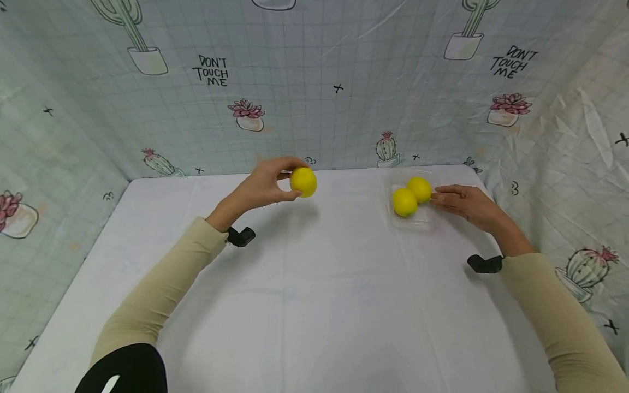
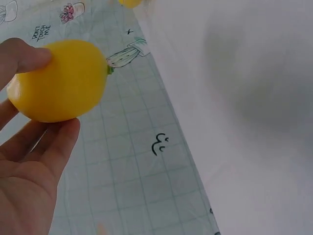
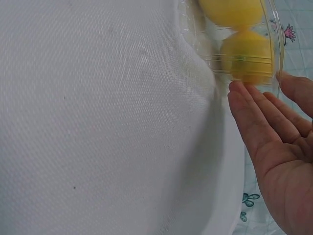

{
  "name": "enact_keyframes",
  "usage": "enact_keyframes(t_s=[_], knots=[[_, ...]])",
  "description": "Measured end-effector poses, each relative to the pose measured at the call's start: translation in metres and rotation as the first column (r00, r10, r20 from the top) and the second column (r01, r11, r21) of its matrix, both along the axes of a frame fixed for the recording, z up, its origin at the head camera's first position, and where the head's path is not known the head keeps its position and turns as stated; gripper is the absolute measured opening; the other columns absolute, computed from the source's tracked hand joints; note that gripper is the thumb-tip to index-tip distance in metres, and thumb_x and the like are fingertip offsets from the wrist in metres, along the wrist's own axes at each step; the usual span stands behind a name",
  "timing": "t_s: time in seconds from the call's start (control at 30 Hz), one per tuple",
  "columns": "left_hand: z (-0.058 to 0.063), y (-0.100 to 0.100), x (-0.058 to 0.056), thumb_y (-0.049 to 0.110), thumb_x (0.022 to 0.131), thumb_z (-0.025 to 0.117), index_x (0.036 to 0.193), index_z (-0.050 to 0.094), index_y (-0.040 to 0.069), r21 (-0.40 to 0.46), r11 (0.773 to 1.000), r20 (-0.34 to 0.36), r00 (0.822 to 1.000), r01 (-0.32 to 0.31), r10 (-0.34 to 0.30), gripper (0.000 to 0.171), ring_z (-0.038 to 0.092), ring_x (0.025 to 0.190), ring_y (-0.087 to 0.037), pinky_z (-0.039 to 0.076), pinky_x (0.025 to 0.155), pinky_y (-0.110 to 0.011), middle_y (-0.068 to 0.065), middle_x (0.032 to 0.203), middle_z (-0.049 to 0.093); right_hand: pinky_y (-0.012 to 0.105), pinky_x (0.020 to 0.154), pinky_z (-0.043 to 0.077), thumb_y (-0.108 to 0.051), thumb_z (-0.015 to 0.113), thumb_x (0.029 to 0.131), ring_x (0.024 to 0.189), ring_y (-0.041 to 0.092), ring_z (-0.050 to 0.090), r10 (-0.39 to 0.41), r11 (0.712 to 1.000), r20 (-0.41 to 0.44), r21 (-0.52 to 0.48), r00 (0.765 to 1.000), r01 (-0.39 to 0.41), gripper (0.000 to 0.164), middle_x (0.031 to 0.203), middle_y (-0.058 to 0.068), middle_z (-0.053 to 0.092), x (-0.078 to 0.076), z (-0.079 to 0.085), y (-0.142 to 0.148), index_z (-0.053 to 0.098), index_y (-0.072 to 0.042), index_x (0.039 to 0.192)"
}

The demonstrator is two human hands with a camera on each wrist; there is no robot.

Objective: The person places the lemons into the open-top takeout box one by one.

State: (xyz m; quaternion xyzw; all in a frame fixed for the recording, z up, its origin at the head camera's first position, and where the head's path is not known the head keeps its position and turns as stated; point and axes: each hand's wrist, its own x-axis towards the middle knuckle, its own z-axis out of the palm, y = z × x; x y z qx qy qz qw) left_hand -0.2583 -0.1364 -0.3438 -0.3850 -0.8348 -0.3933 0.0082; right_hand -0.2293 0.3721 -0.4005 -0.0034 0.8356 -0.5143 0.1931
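My left hand point(image 1: 260, 185) pinches a round yellow fruit point(image 1: 303, 182) between thumb and fingers, raised over the table's back half. In the left wrist view that fruit point(image 2: 66, 81) is smooth and slightly oval, with the thumb on one side and fingertips on the other. At the right, two more yellow fruits sit side by side in a clear plastic tray point(image 1: 413, 225). My right hand point(image 1: 474, 206) is at the tray's right side, fingers extended. In the right wrist view, its fingertips point(image 3: 235, 88) are right at the tray's wall, below the nearer fruit point(image 3: 247, 56).
A white cloth covers the table point(image 1: 344, 284). Behind it and along both sides hangs a printed cactus curtain point(image 1: 339, 120), close past the tray. Black wrist mounts point(image 1: 241, 237) stick out from both sleeves. A black shape point(image 1: 128, 371) covers the lower left corner.
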Motion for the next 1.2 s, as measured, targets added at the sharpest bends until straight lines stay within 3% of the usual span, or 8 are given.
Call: enact_keyframes(t_s=[0.13, 0.43, 0.87, 1.03, 1.2], knots=[[-0.002, 0.015, -0.001, 0.004, 0.084, 0.082, 0.136, 0.059, 0.003, 0.028, 0.999, -0.003, 0.999, 0.047, -0.046, 0.057, 0.058, 0.126, -0.023, 0.050, 0.106, -0.034, -0.009, 0.137, 0.060, 0.027, 0.107, 0.043, -0.041, 0.054, 0.105, 0.112, -0.009, 0.059, -0.002, 1.000, -0.007, -0.008, 1.000, 0.002, 0.070, 0.157, 0.017, 0.043, 0.000, -0.001, 0.001, 0.030, -0.002, 0.158], [-0.002, 0.053, -0.007, 0.008, 0.084, 0.084, 0.137, 0.060, -0.001, 0.120, 0.979, -0.035, 0.986, 0.168, -0.165, 0.058, 0.060, 0.127, -0.022, 0.048, 0.106, -0.026, -0.012, 0.137, 0.063, 0.025, 0.106, 0.045, -0.042, 0.054, 0.105, 0.112, -0.008, 0.059, -0.003, 1.000, -0.005, 0.006, 1.000, 0.003, 0.070, 0.156, 0.017, 0.045, 0.000, -0.003, 0.002, 0.030, -0.002, 0.158], [-0.004, 0.094, -0.008, 0.016, 0.085, 0.084, 0.137, 0.061, 0.002, 0.228, 0.961, 0.002, 0.987, 0.157, -0.162, 0.059, 0.064, 0.121, -0.017, 0.051, 0.102, -0.025, -0.009, 0.135, 0.065, 0.033, 0.109, 0.042, -0.039, 0.051, 0.107, 0.116, -0.005, 0.059, 0.002, 0.999, -0.009, 0.041, 1.000, -0.002, 0.066, 0.156, 0.019, 0.043, -0.003, -0.004, 0.002, 0.031, -0.004, 0.158], [-0.001, 0.111, -0.007, 0.014, 0.084, 0.084, 0.138, 0.061, 0.002, 0.233, 0.964, 0.050, 0.988, 0.131, -0.146, 0.060, 0.063, 0.123, -0.016, 0.050, 0.103, -0.024, -0.009, 0.136, 0.064, 0.032, 0.108, 0.043, -0.042, 0.051, 0.107, 0.121, 0.000, 0.058, 0.004, 0.999, -0.020, 0.048, 1.000, -0.003, 0.067, 0.157, 0.019, 0.042, -0.003, -0.004, 0.001, 0.031, -0.003, 0.158], [0.002, 0.126, -0.009, 0.013, 0.082, 0.086, 0.136, 0.063, 0.001, 0.201, 0.973, 0.055, 0.990, 0.116, -0.130, 0.061, 0.064, 0.121, -0.017, 0.051, 0.102, -0.023, -0.010, 0.134, 0.066, 0.031, 0.109, 0.043, -0.042, 0.051, 0.106, 0.128, 0.007, 0.056, -0.003, 0.999, -0.013, 0.035, 1.000, 0.003, 0.068, 0.158, 0.019, 0.040, -0.002, -0.005, 0.000, 0.031, -0.002, 0.158]])
